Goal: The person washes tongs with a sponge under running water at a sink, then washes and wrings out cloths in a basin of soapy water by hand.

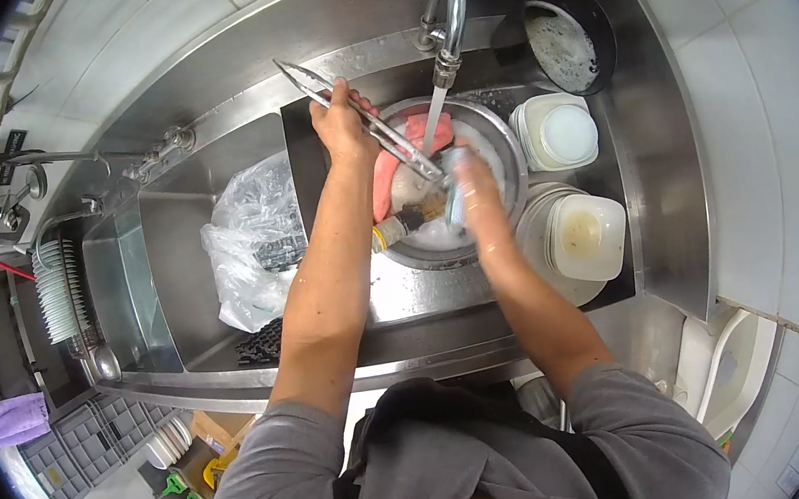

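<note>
My left hand [343, 123] is wrapped round a pair of long metal tongs [405, 147], slanting down to the right over a round metal basin [509, 143]. My right hand [479, 191], smeared by motion, presses a bluish-white scrubbing pad or cloth [454, 189] against the lower end of the tongs; its exact kind is unclear. Foamy water fills the basin. A pink-red cloth or glove [383, 187] lies in it, with a dark-bristled brush-like item with a yellowish handle [386, 234] at its lower left. Water runs from the faucet [446, 69] into the basin.
Stacked white square bowls [568, 135] and dishes [588, 238] stand right of the basin. A dark pan [597, 40] with foam sits at the back right corner. The left sink holds a clear plastic bag [251, 202]. Several plates [59, 288] stand in a rack at far left.
</note>
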The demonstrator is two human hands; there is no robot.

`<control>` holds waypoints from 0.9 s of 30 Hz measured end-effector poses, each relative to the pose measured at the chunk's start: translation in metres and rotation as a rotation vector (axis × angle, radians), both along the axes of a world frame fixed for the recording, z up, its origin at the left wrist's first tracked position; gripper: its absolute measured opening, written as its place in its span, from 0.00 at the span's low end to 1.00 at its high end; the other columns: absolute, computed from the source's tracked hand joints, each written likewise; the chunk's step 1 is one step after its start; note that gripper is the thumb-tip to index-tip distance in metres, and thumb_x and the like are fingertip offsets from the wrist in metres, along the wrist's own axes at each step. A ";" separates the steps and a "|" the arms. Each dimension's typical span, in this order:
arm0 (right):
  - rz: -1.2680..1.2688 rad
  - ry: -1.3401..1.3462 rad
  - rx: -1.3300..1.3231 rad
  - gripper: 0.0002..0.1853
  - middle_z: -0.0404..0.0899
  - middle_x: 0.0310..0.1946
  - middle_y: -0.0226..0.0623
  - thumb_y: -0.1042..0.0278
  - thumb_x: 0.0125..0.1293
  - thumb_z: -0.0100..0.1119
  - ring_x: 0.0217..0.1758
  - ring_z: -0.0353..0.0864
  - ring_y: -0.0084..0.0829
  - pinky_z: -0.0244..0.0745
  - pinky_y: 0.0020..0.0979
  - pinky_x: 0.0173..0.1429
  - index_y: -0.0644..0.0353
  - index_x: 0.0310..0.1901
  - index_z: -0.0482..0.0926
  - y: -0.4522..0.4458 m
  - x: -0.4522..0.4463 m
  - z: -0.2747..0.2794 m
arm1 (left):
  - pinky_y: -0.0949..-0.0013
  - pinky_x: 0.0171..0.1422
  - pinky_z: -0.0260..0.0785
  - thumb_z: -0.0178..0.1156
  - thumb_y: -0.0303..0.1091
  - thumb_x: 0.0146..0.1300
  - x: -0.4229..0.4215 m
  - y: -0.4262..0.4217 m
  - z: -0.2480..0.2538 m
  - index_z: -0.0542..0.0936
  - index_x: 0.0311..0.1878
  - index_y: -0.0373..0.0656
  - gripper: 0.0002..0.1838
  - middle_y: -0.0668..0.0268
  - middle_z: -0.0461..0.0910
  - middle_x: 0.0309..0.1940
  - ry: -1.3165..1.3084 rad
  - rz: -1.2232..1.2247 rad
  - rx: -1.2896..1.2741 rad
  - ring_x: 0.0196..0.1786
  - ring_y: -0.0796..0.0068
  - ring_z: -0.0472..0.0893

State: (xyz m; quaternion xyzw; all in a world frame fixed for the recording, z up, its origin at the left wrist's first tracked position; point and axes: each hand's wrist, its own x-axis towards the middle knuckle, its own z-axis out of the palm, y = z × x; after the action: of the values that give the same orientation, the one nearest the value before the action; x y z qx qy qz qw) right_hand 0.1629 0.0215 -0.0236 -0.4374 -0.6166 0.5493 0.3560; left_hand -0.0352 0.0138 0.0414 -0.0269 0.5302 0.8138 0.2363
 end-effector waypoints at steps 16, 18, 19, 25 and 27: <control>0.037 0.620 -1.114 0.19 0.80 0.33 0.45 0.55 0.65 0.61 0.24 0.80 0.33 0.72 0.29 0.20 0.66 0.42 0.75 -0.006 -0.002 0.037 | 0.74 0.17 0.57 0.56 0.38 0.62 -0.030 -0.024 0.017 0.73 0.32 0.44 0.08 0.72 0.63 0.14 -0.240 -0.447 0.917 0.13 0.77 0.61; 0.038 0.623 -1.071 0.19 0.80 0.33 0.45 0.57 0.64 0.61 0.25 0.81 0.34 0.73 0.29 0.21 0.65 0.44 0.74 -0.020 -0.002 0.065 | 0.74 0.18 0.58 0.55 0.36 0.60 -0.027 -0.022 0.016 0.74 0.37 0.44 0.07 0.70 0.64 0.14 -0.258 -0.444 0.913 0.14 0.76 0.64; 0.193 0.593 -0.962 0.18 0.80 0.34 0.45 0.58 0.64 0.62 0.26 0.81 0.36 0.74 0.28 0.23 0.66 0.46 0.74 -0.023 -0.001 0.058 | 0.74 0.18 0.60 0.55 0.34 0.59 -0.023 -0.020 0.016 0.74 0.43 0.44 0.10 0.69 0.66 0.15 -0.276 -0.441 0.910 0.15 0.75 0.66; 0.323 -0.253 0.247 0.15 0.83 0.31 0.48 0.60 0.62 0.62 0.34 0.84 0.36 0.75 0.35 0.43 0.65 0.42 0.82 -0.006 0.022 0.013 | 0.64 0.23 0.74 0.54 0.31 0.61 0.004 -0.009 -0.018 0.67 0.46 0.39 0.12 0.58 0.75 0.27 -0.004 -0.241 -0.111 0.23 0.68 0.77; 0.224 -0.334 0.009 0.17 0.83 0.30 0.47 0.57 0.62 0.62 0.33 0.84 0.36 0.75 0.36 0.41 0.65 0.41 0.82 0.019 0.037 -0.007 | 0.63 0.22 0.76 0.55 0.38 0.66 0.013 -0.013 -0.037 0.68 0.43 0.39 0.13 0.59 0.75 0.28 0.005 -0.278 -0.172 0.25 0.67 0.78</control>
State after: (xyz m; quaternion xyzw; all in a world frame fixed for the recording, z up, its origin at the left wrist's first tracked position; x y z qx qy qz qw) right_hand 0.2002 0.0402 -0.0308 -0.4495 -0.7144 0.5025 0.1874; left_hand -0.0222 0.0006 0.0042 0.0286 0.5973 0.7250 0.3419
